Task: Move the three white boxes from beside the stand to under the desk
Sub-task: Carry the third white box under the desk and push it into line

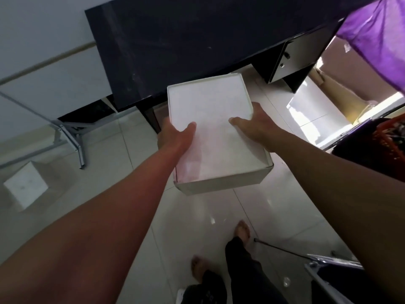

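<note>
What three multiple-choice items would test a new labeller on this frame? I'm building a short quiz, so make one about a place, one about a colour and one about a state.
1. Where is the white box?
A. Lying on the floor tiles
B. Held in the air in front of the dark desk
C. Resting on top of the desk

2. What colour is the cloth at the upper right?
A. Purple
B. Green
C. Yellow

3. How is the box held?
A. By one hand alone
B. By both hands, one on each side
C. By no hand

Answers:
1 B: the box hangs above the tiles, near the desk's front edge.
2 A: the fabric is plainly purple.
3 B: the left hand and right hand clasp opposite sides, thumbs on top.
</note>
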`<state>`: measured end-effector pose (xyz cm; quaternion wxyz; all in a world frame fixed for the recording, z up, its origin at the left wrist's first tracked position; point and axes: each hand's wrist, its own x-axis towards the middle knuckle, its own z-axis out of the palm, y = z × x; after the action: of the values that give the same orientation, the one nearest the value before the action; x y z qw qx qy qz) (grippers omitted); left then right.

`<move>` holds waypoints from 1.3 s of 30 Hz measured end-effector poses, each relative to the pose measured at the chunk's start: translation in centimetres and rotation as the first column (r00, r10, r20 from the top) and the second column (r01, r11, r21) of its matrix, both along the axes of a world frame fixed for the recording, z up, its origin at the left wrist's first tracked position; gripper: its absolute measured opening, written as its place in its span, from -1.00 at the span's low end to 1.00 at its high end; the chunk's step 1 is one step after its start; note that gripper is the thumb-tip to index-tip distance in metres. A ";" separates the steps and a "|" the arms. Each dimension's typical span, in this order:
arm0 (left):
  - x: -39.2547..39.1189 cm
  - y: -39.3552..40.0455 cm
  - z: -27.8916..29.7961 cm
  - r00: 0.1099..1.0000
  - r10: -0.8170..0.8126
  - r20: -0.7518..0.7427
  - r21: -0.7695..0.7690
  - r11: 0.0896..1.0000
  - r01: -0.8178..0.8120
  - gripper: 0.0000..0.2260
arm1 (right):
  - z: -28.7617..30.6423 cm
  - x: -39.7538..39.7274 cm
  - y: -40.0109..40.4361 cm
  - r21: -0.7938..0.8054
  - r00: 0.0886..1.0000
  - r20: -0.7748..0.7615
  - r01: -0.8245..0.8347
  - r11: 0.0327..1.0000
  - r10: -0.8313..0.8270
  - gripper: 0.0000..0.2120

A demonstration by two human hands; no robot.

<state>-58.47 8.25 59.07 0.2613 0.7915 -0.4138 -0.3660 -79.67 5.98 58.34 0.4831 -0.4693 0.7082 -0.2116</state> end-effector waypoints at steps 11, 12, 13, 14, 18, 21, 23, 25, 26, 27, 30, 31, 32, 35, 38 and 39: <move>-8.5 -7.1 -4.9 0.992 -0.120 0.037 0.129 0.985 0.114 -0.21 | -3.9 -8.1 -6.2 0.030 0.986 -0.133 -0.100 0.995 0.103 -0.16; -8.8 -7.7 -5.2 0.987 -0.151 0.049 0.130 0.981 0.144 -0.21 | -4.2 -8.5 -6.6 0.036 0.983 -0.149 -0.106 0.994 0.110 -0.16; -9.0 -8.3 -5.5 0.983 -0.177 0.058 0.127 0.977 0.169 -0.22 | -4.6 -8.7 -7.1 0.040 0.980 -0.164 -0.112 0.993 0.117 -0.17; -9.3 -9.2 -6.0 0.978 -0.200 0.062 0.132 0.973 0.190 -0.22 | -5.1 -9.0 -7.9 0.048 0.978 -0.173 -0.114 0.992 0.120 -0.17; -10.0 -12.4 -8.1 0.972 -0.224 0.067 0.165 0.964 0.210 -0.23 | -7.1 -9.6 -10.9 0.083 0.973 -0.191 -0.115 0.990 0.129 -0.17; -10.7 -15.2 -9.8 0.969 -0.240 0.057 0.192 0.955 0.225 -0.24 | -9.0 -10.1 -13.5 0.087 0.976 -0.185 -0.102 0.991 0.117 -0.17; -11.0 -16.4 -10.8 0.966 -0.251 0.054 0.213 0.948 0.235 -0.25 | -9.9 -10.5 -14.6 0.090 0.977 -0.177 -0.100 0.991 0.115 -0.17; -11.5 -17.5 -11.6 0.965 -0.259 0.049 0.221 0.945 0.242 -0.26 | -10.7 -11.0 -15.5 0.092 0.978 -0.176 -0.093 0.991 0.108 -0.18; -11.9 -18.0 -12.0 0.966 -0.256 0.042 0.219 0.945 0.241 -0.26 | -11.0 -11.3 -16.1 0.092 0.979 -0.177 -0.089 0.992 0.105 -0.18; -12.2 -18.5 -12.2 0.969 -0.246 0.034 0.221 0.947 0.233 -0.27 | -11.3 -11.6 -16.5 0.094 0.979 -0.175 -0.089 0.991 0.105 -0.18; -13.3 -19.6 -12.7 0.977 -0.213 0.013 0.230 0.951 0.205 -0.27 | -12.1 -12.6 -17.9 0.102 0.978 -0.175 -0.097 0.990 0.114 -0.17; -13.9 -20.1 -12.9 0.979 -0.204 0.008 0.228 0.954 0.197 -0.27 | -12.3 -13.2 -18.6 0.103 0.979 -0.170 -0.096 0.990 0.113 -0.17; -14.4 -20.5 -13.0 0.981 -0.195 0.001 0.224 0.956 0.190 -0.27 | -12.5 -13.6 -19.1 0.103 0.981 -0.160 -0.097 0.990 0.112 -0.17; -16.3 -21.9 -13.6 0.988 -0.153 -0.007 0.213 0.965 0.151 -0.27 | -13.1 -15.3 -21.2 0.105 0.979 -0.150 -0.124 0.987 0.139 -0.18; -18.7 -23.5 -14.0 0.996 -0.087 0.006 0.200 0.976 0.084 -0.27 | -13.8 -17.5 -23.8 0.107 0.968 -0.163 -0.175 0.979 0.191 -0.18; -19.0 -23.7 -14.2 0.997 -0.072 0.008 0.202 0.977 0.069 -0.27 | -14.0 -17.9 -24.3 0.107 0.967 -0.160 -0.184 0.977 0.199 -0.19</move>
<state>-77.50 -15.50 44.89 0.1634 0.8016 -0.4044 -0.4088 -97.58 -18.36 44.36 0.4601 -0.5293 0.7070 -0.0909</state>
